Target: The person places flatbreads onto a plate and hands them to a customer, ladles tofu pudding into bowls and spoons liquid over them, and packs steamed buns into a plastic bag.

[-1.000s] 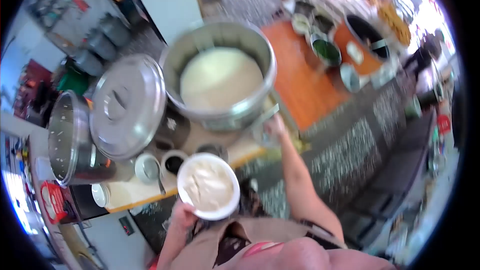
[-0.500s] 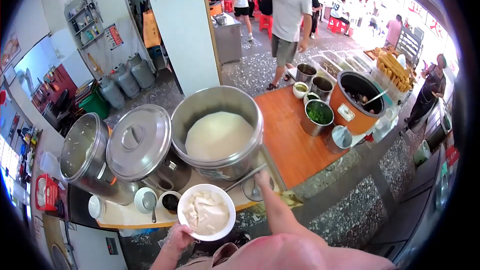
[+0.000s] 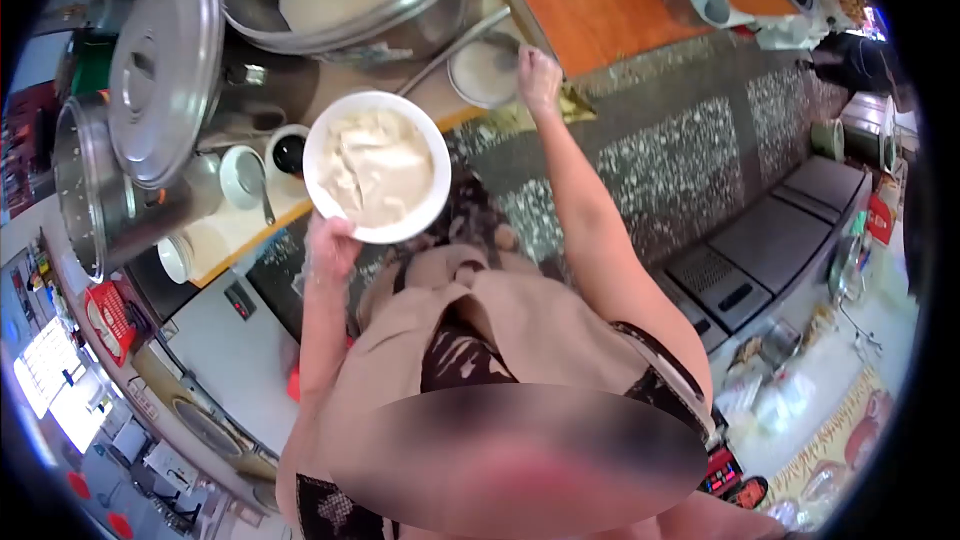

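My left hand (image 3: 332,245) grips the lower left rim of a white bowl (image 3: 436,198), which holds pale, soft curd-like food (image 3: 378,166). Over the counter's right end is my right hand (image 3: 540,78), its fingers curled, beside a round metal container (image 3: 482,74); whatever those fingers hold is hidden. A long metal utensil (image 3: 455,48) slants between the big pot and that container. The big steel pot (image 3: 420,18) contains a whitish mass. Left of the bowl sit a small bowl of dark liquid (image 3: 290,153) and a white bowl with a spoon (image 3: 242,178).
A large metal lid (image 3: 165,70) leans over a pot at the left, next to another steel pot (image 3: 85,190). Stacked white bowls (image 3: 174,258) stand near the counter's edge (image 3: 250,242). An orange table (image 3: 590,10) is at the top, and dark cabinets (image 3: 765,245) are at the right.
The view has tipped downward, so the pots and table sit higher in it. My left hand still holds the bowl. My right hand has shifted from the metal container's rim to its right side.
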Tool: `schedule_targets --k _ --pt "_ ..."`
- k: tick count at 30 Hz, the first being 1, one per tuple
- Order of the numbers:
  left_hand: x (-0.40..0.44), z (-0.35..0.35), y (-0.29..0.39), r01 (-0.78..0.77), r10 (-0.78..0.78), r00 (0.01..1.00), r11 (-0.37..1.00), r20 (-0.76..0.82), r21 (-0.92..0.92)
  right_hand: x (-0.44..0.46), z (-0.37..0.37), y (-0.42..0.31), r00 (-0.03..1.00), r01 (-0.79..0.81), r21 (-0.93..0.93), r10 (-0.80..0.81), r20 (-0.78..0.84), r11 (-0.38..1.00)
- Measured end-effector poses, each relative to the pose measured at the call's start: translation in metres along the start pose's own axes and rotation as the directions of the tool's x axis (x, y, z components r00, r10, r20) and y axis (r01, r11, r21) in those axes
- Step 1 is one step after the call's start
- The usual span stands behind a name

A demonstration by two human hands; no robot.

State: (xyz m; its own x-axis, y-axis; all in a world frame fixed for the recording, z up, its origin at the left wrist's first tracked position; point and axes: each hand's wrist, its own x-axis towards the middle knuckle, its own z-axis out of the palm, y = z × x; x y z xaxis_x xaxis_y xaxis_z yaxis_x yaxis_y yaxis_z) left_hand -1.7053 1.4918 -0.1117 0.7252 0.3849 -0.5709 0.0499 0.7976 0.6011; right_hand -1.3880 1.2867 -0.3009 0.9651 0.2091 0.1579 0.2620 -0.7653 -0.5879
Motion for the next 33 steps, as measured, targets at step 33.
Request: schedule_targets --k 33 --pt "0.17 0.028 -0.073 0.277 -0.328 0.934 0.917 0.144 0.288 -0.027 -0.055 0.0 0.892 -0.452 0.33 0.42 0.167 0.829"
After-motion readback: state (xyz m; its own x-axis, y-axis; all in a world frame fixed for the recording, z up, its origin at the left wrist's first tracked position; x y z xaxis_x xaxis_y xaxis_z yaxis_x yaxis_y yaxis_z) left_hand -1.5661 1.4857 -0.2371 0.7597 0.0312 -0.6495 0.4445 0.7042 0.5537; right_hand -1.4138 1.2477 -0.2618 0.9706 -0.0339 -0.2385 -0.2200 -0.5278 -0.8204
